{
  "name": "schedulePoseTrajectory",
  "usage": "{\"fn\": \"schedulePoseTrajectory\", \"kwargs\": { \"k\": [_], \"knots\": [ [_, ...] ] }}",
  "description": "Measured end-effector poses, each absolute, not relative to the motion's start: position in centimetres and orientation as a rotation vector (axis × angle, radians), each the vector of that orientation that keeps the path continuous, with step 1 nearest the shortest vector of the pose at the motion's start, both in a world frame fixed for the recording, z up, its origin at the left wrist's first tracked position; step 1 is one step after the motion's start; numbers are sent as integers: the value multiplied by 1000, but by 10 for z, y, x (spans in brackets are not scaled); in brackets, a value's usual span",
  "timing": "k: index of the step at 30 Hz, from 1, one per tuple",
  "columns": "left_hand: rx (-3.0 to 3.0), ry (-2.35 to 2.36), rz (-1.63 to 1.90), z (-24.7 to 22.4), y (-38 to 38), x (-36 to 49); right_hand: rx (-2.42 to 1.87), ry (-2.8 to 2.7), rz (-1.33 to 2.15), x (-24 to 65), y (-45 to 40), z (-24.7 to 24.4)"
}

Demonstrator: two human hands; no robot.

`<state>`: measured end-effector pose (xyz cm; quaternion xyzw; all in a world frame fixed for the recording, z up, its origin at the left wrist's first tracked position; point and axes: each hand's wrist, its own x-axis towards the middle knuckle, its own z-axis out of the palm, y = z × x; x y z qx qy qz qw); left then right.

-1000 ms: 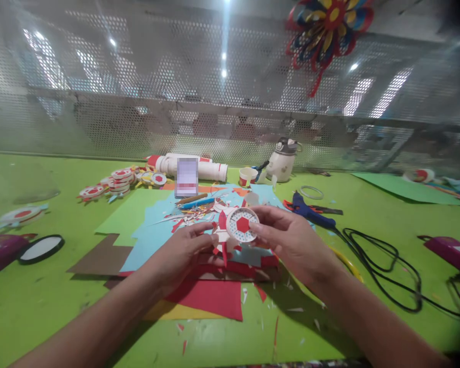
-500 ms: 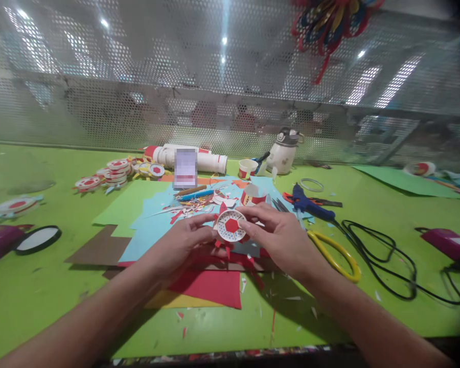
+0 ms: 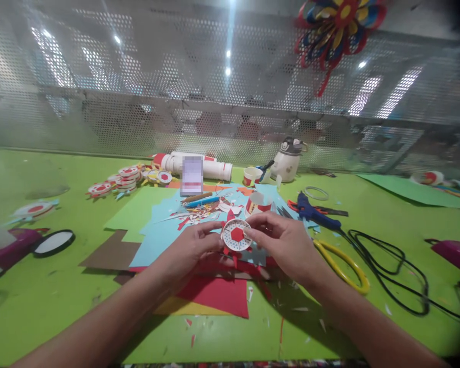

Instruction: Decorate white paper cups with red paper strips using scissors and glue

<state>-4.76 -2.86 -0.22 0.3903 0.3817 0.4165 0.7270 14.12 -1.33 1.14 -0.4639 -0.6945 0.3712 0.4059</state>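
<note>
A small paper turtle (image 3: pixel 236 235) is held up between my two hands. Its round white shell, like a paper cup's base, has blue dots, black lines and a red hexagon in the middle, and red paper limbs stick out around it. My left hand (image 3: pixel 199 243) grips its left edge with thumb and fingers. From the other side, my right hand (image 3: pixel 281 237) pinches the right rim, thumb on the face. Below and behind are sheets of coloured paper (image 3: pixel 157 232) with several paper scraps. A cut paper cup (image 3: pixel 258 203) stands just behind the right hand.
A blue glue gun (image 3: pixel 316 212) and yellow-handled scissors (image 3: pixel 345 266) lie right, beside a looping black cable (image 3: pixel 387 296). Finished-looking turtles (image 3: pixel 126 179) are piled back left. A phone (image 3: pixel 192 176) leans against white cup stacks (image 3: pixel 218 169). A water bottle (image 3: pixel 285 162) stands behind.
The view has shifted, so the scene sits slightly lower and further right. Both hands keep hold of the turtle, with little change in their grip.
</note>
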Motion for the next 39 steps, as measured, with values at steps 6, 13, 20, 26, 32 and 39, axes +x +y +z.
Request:
{"fn": "schedulePoseTrajectory", "kwargs": {
  "k": [6, 13, 20, 26, 32, 39],
  "knots": [
    [832, 782, 903, 1, -30, -48, -1178, -1726, 883, 141, -16, 13],
    [821, 671, 970, 1, -31, -45, -1144, -1637, 1030, 144, -19, 18],
    [782, 659, 951, 1, -34, -43, -1118, -1588, 1064, 145, -22, 17],
    [792, 621, 929, 1, -35, -43, -1118, -1593, 1013, 145, -24, 14],
    [763, 566, 932, 3, -36, -43, -1084, -1794, 611, 149, -31, 21],
    [771, 554, 926, 1, -37, -42, -923, -2299, 123, 156, -35, 36]
  ]
}}
